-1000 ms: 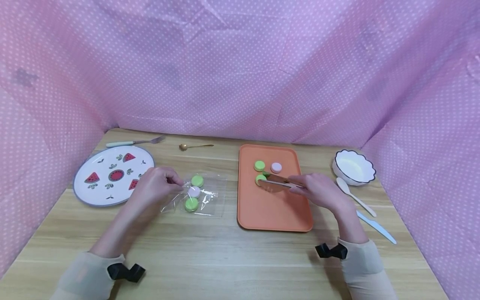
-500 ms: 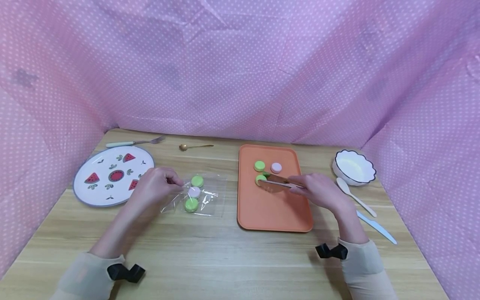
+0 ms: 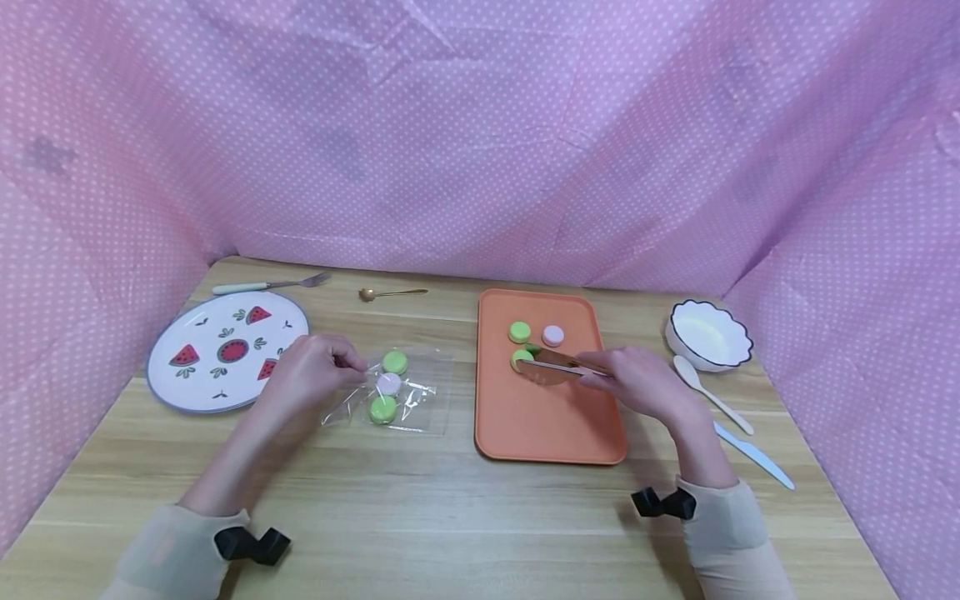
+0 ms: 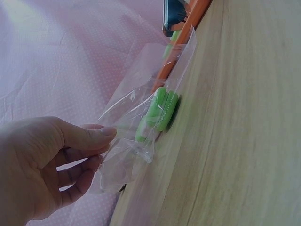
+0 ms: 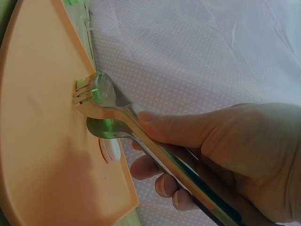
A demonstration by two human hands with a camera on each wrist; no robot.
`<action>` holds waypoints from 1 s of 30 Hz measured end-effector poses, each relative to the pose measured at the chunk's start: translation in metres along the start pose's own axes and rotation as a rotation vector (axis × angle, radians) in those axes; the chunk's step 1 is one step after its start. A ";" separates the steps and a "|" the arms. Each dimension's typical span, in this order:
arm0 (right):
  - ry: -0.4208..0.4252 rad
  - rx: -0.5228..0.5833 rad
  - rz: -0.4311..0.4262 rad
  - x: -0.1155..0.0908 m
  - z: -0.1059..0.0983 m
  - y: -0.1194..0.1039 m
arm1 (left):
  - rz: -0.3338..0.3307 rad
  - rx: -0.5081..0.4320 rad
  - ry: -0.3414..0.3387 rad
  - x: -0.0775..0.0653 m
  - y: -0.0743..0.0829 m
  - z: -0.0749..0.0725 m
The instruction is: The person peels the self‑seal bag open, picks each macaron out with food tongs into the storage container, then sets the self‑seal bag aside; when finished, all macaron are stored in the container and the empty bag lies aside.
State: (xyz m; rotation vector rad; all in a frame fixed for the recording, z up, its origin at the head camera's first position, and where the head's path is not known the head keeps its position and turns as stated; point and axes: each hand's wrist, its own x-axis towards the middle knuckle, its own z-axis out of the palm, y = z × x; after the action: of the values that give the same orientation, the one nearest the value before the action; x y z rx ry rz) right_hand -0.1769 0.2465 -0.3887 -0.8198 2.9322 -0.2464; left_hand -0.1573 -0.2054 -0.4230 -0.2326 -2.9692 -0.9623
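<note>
My left hand (image 3: 313, 368) pinches the opening edge of a clear plastic bag (image 3: 429, 390) between thumb and fingertips. Inside the bag lie two green macarons and a pink macaron (image 3: 387, 384) between them. My right hand (image 3: 641, 382) grips metal serving tongs (image 5: 157, 149), whose ends look like a fork and a spoon in the right wrist view. The tongs' tips straddle a green macaron (image 3: 521, 360) on the orange tray (image 3: 547, 429), mostly hidden by them in the right wrist view. Just behind it sit another green macaron (image 3: 519, 332) and a pink macaron (image 3: 552, 336).
An oval watermelon-patterned plate (image 3: 202, 390) stands at the left, with a fork (image 3: 270, 284) behind it. A small gold spoon (image 3: 392, 293) lies at the back. On the right are a scalloped white bowl (image 3: 708, 335), a pale spoon (image 3: 712, 394) and a light-blue knife (image 3: 754, 455).
</note>
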 end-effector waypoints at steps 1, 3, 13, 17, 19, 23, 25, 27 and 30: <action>0.001 -0.001 -0.001 0.000 0.000 0.000 | 0.000 -0.001 -0.001 0.000 0.000 0.000; -0.001 -0.004 -0.003 0.000 0.000 0.000 | -0.002 -0.003 -0.004 0.000 0.000 0.000; -0.005 0.008 0.005 0.000 0.001 0.000 | -0.010 0.004 -0.020 -0.001 0.001 -0.001; 0.001 0.007 0.003 0.000 0.001 0.000 | -0.022 0.014 -0.022 -0.001 0.002 -0.001; 0.003 0.007 0.002 0.000 0.002 0.000 | -0.018 0.011 -0.017 -0.001 0.002 0.000; 0.000 0.005 0.006 0.000 0.002 0.000 | -0.009 0.008 -0.011 -0.001 0.001 0.000; 0.001 0.004 0.006 0.000 0.002 0.000 | -0.001 0.011 -0.007 -0.001 0.001 0.000; 0.001 0.004 0.005 0.000 0.002 0.000 | 0.008 0.007 -0.003 -0.001 0.001 0.000; -0.001 0.003 0.003 0.001 0.001 0.000 | 0.018 0.007 -0.002 0.000 0.000 0.000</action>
State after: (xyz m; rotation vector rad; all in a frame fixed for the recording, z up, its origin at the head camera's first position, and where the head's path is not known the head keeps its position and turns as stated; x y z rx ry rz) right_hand -0.1775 0.2462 -0.3901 -0.8142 2.9317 -0.2504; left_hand -0.1572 -0.2049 -0.4230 -0.2594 -2.9669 -0.9506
